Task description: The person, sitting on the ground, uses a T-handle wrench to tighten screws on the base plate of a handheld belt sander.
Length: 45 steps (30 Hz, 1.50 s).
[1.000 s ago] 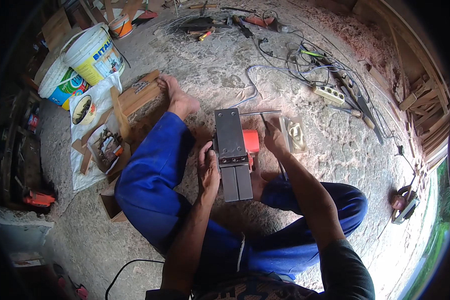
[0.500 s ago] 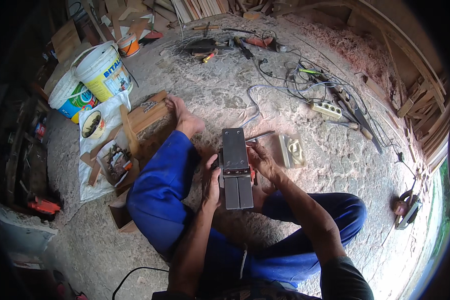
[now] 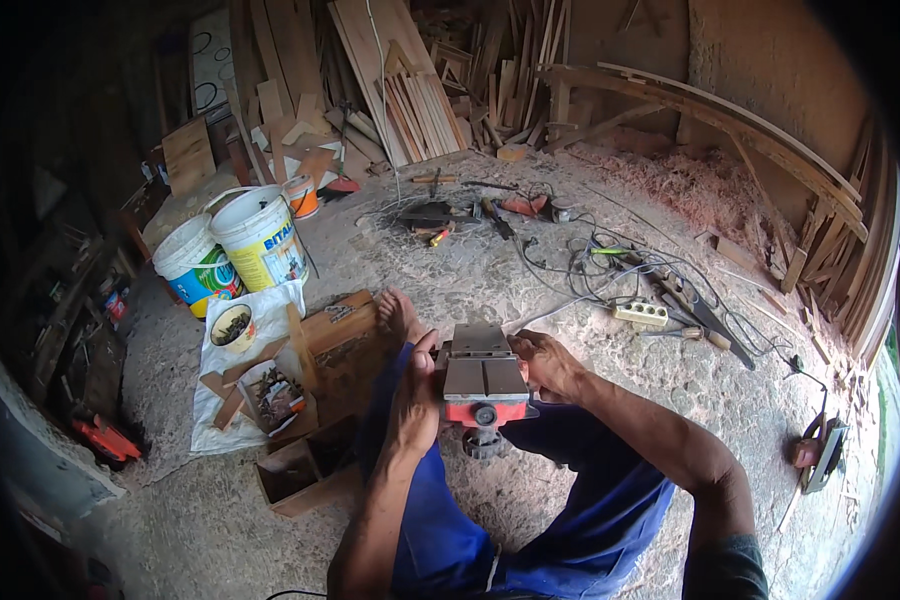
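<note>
An electric hand planer (image 3: 485, 378) is held upside down above my lap, its flat metal sole facing up and its red body and dark front knob toward me. My left hand (image 3: 417, 400) grips its left side, thumb up along the edge. On the other side my right hand (image 3: 553, 368) is closed against the planer, fingers curled; their tips are partly hidden. My blue-trousered legs (image 3: 590, 490) are bent beneath it.
To the left stand two large buckets (image 3: 255, 240), a white cloth (image 3: 210, 400) with a small tub (image 3: 233, 328), and an open wooden box (image 3: 310, 490). Rightward lie a power strip (image 3: 639, 313), tangled cables and a handsaw (image 3: 720, 330). Timber boards (image 3: 400, 90) lean at the back.
The view has tilted up, showing more of the back wall. The planer has tipped, so its red end and knob now show. Both hands stay on it; the floor bag is now hidden.
</note>
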Tool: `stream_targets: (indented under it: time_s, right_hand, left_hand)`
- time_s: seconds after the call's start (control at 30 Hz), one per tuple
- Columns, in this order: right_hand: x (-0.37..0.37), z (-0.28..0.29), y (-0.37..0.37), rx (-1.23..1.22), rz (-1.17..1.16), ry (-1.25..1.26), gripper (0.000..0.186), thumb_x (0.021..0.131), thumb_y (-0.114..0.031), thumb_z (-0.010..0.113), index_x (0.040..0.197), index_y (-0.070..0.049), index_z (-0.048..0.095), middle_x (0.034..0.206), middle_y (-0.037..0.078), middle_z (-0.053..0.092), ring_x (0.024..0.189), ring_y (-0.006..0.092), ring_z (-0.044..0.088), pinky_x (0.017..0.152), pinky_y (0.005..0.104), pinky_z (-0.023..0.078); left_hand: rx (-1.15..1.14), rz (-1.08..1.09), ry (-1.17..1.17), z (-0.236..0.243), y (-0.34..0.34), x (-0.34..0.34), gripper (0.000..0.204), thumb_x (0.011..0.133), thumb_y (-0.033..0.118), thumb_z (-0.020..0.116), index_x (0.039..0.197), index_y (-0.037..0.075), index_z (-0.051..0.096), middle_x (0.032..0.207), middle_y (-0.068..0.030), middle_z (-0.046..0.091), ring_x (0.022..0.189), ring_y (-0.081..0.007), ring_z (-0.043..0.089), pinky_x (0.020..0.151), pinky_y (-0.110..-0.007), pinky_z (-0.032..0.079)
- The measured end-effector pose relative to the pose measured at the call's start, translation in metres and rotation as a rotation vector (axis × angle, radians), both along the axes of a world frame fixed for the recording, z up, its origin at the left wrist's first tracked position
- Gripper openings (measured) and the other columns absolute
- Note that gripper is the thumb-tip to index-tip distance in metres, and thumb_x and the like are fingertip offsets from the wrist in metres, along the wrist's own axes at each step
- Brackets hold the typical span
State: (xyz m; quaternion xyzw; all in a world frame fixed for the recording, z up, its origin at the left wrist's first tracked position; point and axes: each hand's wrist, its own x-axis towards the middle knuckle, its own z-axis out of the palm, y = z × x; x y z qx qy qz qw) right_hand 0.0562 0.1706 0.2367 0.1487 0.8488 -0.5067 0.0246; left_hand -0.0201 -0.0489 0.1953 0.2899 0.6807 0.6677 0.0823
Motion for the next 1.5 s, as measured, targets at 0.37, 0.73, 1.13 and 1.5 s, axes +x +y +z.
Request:
stream_targets:
  time_s: [0.37,0.73,1.13,1.5]
  right_hand:
    - [-0.005,-0.045,0.021,0.547,0.169,0.229,0.040,0.099,-0.028,0.037,0.115,-0.008,0.067,0.114,0.022,0.068,0.112,0.0411,0.062,0.095,0.0451,0.050]
    - [0.001,-0.062,0.027,0.419,-0.058,0.289,0.037,0.097,-0.030,0.044,0.109,-0.003,0.067,0.109,0.022,0.070,0.107,0.0397,0.066,0.094,0.0454,0.050]
    - [0.031,-0.050,-0.024,-0.388,-0.286,0.837,0.014,0.095,-0.005,0.061,0.087,0.002,0.070,0.086,0.000,0.062,0.083,0.0074,0.057,0.078,0.0253,0.046]
    - [0.021,-0.053,-0.021,-0.624,-0.241,0.817,0.011,0.092,0.001,0.064,0.082,0.001,0.069,0.083,0.001,0.066,0.078,0.0066,0.060,0.075,0.0245,0.048]
  left_hand:
    - [-0.041,0.195,0.054,-0.011,0.003,0.028,0.083,0.099,0.075,0.017,0.135,0.010,0.054,0.105,-0.0094,0.065,0.074,-0.0142,0.065,0.046,-0.024,0.048]
    - [-0.169,0.224,0.156,-0.002,0.020,0.019,0.089,0.099,0.074,0.013,0.120,0.003,0.063,0.089,-0.0149,0.071,0.086,-0.0251,0.068,0.083,-0.039,0.049]
    - [0.384,0.201,0.225,-0.010,0.031,0.022,0.036,0.108,0.035,0.047,0.095,0.002,0.054,0.099,-0.0085,0.065,0.088,-0.0125,0.056,0.085,-0.029,0.047]
    - [0.254,0.273,0.247,-0.005,0.024,0.022,0.034,0.109,0.030,0.046,0.100,0.001,0.062,0.095,-0.0071,0.067,0.084,-0.0139,0.060,0.081,-0.030,0.049]
